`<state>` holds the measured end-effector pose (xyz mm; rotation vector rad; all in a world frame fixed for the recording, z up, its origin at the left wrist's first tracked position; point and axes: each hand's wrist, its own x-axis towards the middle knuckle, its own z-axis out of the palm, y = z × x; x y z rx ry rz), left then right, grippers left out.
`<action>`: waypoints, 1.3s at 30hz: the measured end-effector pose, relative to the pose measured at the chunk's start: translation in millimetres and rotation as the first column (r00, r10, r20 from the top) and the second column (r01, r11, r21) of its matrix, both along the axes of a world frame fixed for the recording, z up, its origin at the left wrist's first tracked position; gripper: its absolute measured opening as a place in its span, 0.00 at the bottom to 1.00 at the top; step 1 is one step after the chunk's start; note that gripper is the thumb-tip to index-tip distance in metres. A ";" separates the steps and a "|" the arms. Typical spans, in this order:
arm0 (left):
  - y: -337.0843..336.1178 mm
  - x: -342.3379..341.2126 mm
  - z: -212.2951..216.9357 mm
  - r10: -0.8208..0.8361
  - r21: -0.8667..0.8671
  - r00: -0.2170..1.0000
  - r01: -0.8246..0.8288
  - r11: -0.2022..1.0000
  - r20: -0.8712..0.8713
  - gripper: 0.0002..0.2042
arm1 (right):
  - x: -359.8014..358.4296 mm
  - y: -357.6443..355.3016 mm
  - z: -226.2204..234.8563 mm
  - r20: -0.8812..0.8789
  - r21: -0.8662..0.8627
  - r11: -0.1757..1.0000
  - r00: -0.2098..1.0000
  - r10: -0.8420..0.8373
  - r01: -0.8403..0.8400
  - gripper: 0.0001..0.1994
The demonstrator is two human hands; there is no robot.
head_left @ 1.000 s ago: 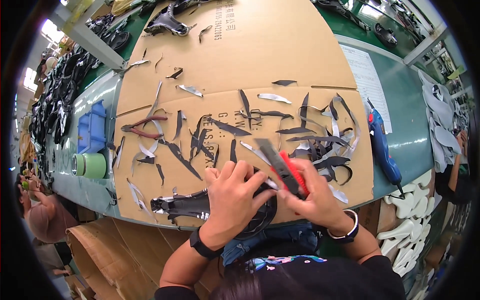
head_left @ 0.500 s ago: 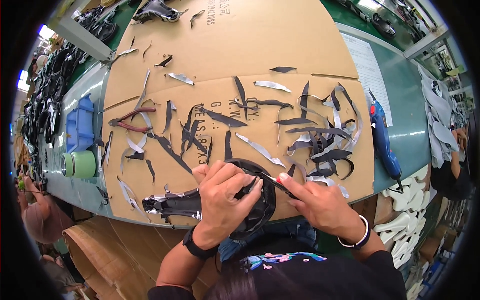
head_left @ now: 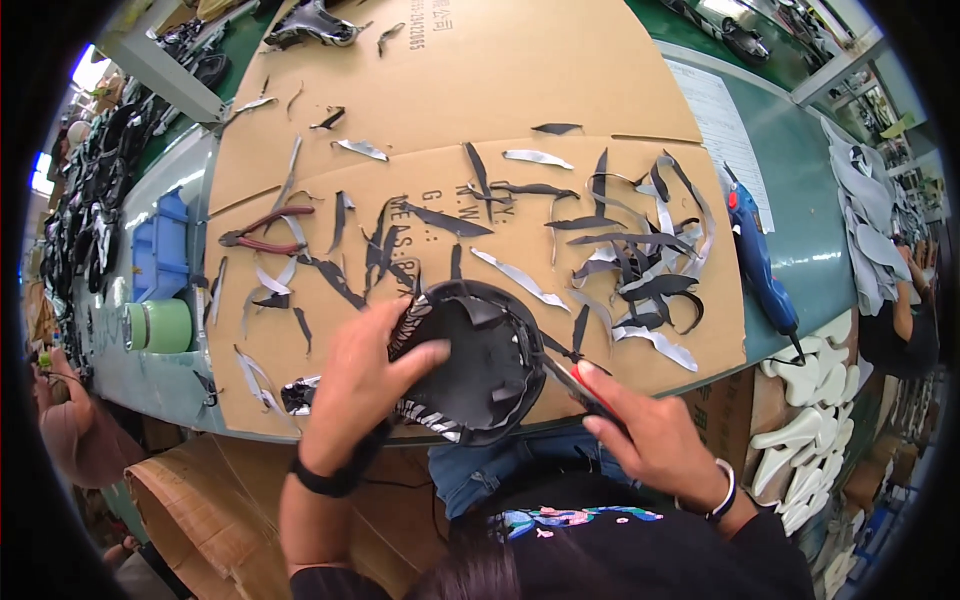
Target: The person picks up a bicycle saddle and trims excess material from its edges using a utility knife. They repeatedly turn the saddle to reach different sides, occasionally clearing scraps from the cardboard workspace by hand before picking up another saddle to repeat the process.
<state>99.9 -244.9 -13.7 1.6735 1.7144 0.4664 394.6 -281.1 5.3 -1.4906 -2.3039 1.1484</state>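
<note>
A black saddle point(head_left: 475, 365), apparently a bicycle seat, is tilted at the cardboard's near edge, its hollow underside facing up. Torn black-and-white material lines part of its rim. My left hand point(head_left: 365, 375) grips its left side, thumb over the rim and fingers hidden underneath; the narrow end sticks out past this hand. My right hand point(head_left: 650, 435) is closed round a slim knife point(head_left: 590, 388) with a dark and red handle. Its thin metal tip lies close to the saddle's right rim; I cannot tell whether they touch. A dark strip point(head_left: 562, 347) lies just beyond the blade.
Black and grey scraps point(head_left: 650, 270) litter the cardboard sheet point(head_left: 560, 80). Red-handled pliers point(head_left: 268, 232) lie left. A blue power tool point(head_left: 760, 265) and paper sheet are at right. A blue bin point(head_left: 160, 248) and green cup point(head_left: 158, 328) stand left. White shells point(head_left: 805, 440) are piled lower right.
The saddle has turned so its hollow underside shows. My left hand has moved left from the rim's top to its side. The knife has shifted slightly down and right.
</note>
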 end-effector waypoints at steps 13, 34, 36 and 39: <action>-55.5 19.6 1.3 0.612 -0.361 0.531 -0.505 0.784 0.586 0.15 | -25.9 0.6 -46.9 -0.097 0.170 0.975 0.982 0.163 -0.145 0.31; -105.3 57.5 10.3 0.542 0.482 0.790 -0.607 0.631 0.286 0.19 | -60.9 24.1 8.7 -0.514 -0.186 0.894 0.735 -0.442 0.407 0.19; -101.8 74.2 17.9 0.388 0.531 0.874 -0.485 0.695 0.291 0.22 | -72.1 48.9 -11.2 -0.438 0.165 0.943 0.878 -0.191 0.288 0.19; -101.3 78.3 15.5 0.381 0.544 0.878 -0.479 0.689 0.291 0.30 | -73.4 55.2 -1.1 -0.439 0.283 0.932 0.894 -0.085 0.228 0.19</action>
